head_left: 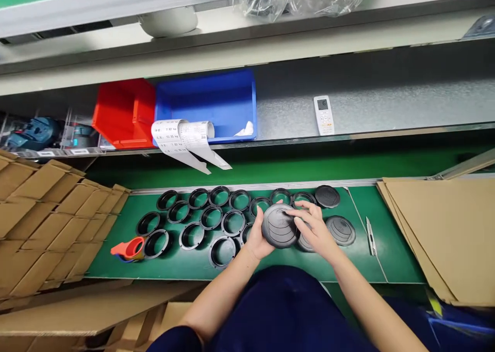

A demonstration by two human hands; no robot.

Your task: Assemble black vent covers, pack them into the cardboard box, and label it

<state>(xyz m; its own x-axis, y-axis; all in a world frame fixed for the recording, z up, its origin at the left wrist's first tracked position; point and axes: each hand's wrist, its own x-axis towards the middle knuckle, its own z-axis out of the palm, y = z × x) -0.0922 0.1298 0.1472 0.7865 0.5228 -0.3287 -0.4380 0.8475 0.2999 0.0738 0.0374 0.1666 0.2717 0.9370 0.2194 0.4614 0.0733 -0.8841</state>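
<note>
Sitting in the left hand [258, 239] above the green tabletop [178, 267], the black disc [280, 228] looks light and stiff, probably moulded plastic, its matte face scored with curved grooves; its round edge seems the surest hold. The left thumb lies along that edge, the other fingers mostly hidden beneath; the right hand [317, 233], fingers loosely spread, touches the face. Around lie hollow black rings [212, 252] and flat brown cardboard sheets [441, 233].

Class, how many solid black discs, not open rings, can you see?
4: the held disc in the left hand; a far disc and a nearer disc to the right; a partly hidden disc by the right hand. Others may be covered.
</note>
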